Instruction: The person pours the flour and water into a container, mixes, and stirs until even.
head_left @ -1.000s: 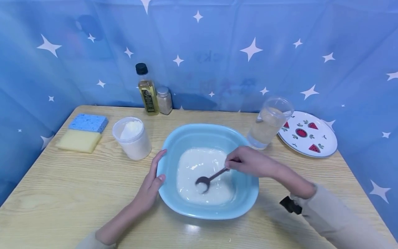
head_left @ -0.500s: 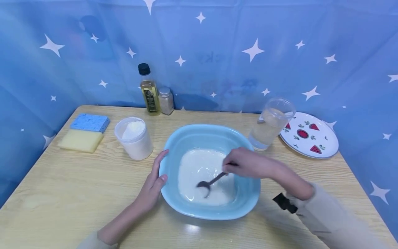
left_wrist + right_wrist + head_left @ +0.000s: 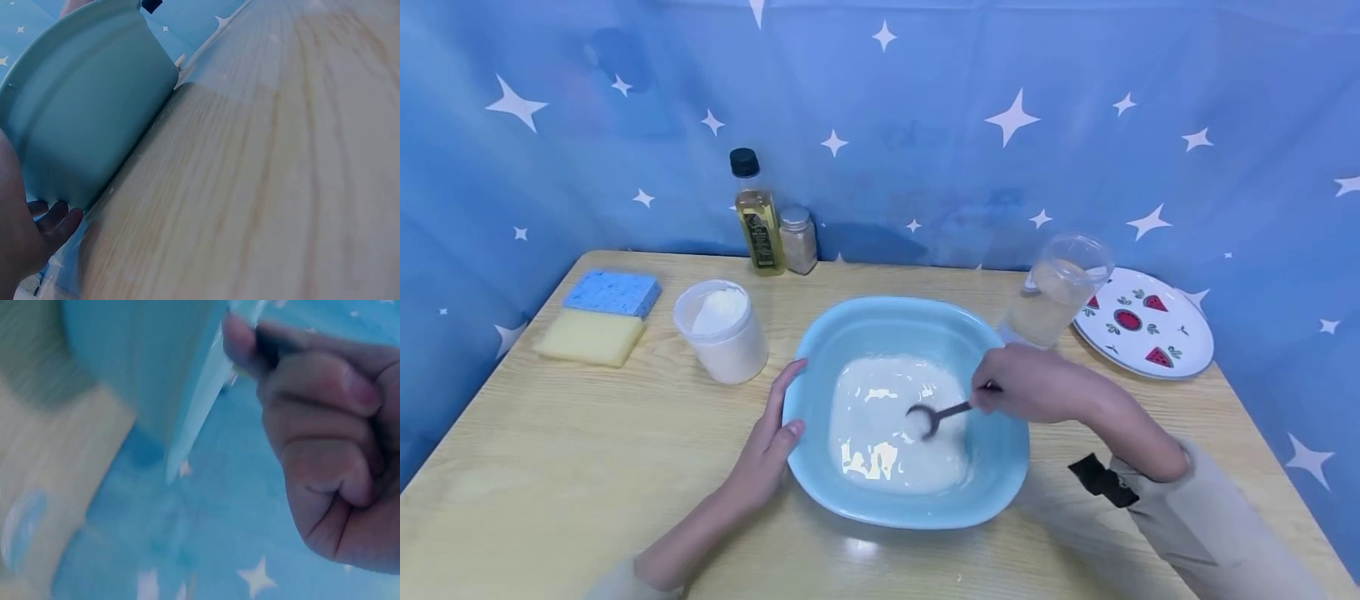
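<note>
A light blue basin (image 3: 907, 510) stands on the wooden table, with a pool of white, glossy liquid (image 3: 880, 417) in its bottom. My left hand (image 3: 766, 454) holds the basin's left side, thumb at the rim. In the left wrist view, that hand's fingers (image 3: 59, 225) curl against the outer wall of the basin (image 3: 87, 112). Over the basin's right rim, my right hand (image 3: 1037, 385) grips the handle of a dark brown spoon (image 3: 953, 409), whose bowl is in the white liquid. The right wrist view has the right hand (image 3: 331, 437) with curled fingers; the spoon is mostly hidden there.
Left of the basin stands a tub of white powder (image 3: 722, 337), beyond it a blue sponge (image 3: 613, 292) and a yellow sponge (image 3: 591, 337). An oil bottle (image 3: 760, 229) and a shaker jar (image 3: 798, 242) are at the back. Right: clear pitcher (image 3: 1051, 296), watermelon-patterned plate (image 3: 1183, 337).
The spoon's bowl has swept through the liquid, first slightly down, then up and right. My right hand has shifted right with it. The left hand keeps its hold on the basin.
</note>
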A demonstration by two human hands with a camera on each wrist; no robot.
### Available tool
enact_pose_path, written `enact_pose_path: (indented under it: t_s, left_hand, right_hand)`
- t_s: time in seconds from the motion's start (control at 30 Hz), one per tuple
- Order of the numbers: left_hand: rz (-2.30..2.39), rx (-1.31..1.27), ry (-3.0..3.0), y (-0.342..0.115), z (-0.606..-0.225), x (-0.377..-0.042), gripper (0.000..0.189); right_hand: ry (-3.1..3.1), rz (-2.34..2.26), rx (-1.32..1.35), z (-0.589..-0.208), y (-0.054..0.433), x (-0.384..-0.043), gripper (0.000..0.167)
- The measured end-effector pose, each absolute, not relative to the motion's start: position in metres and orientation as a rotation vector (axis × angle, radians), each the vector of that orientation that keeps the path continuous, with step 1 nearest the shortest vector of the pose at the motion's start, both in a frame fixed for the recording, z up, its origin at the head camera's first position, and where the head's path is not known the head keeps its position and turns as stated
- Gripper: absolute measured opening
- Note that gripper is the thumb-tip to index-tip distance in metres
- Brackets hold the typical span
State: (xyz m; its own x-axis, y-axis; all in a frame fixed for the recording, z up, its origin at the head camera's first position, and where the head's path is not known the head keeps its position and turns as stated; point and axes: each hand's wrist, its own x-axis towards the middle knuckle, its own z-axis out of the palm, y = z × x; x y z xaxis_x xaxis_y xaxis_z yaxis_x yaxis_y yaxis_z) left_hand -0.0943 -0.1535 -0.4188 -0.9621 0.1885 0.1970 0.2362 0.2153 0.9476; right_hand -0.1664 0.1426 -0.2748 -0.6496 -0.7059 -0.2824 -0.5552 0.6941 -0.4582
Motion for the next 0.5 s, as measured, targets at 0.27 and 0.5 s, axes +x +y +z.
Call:
enact_pose_path:
  t_s: [0.27,0.5]
  left_hand:
    - [-1.844,-0.452,-2.4,-0.153,-0.42,-0.095,0.062]
    - [-1.901,-0.409,-2.41,-0.154,-0.42,-0.092,0.065]
  right_hand:
    - [2.644,-0.58,-0.911,-0.306,0.095,-0.168,0.021]
    - [2.775,-0.363,-0.838,-0.284,0.124,-0.166,0.038]
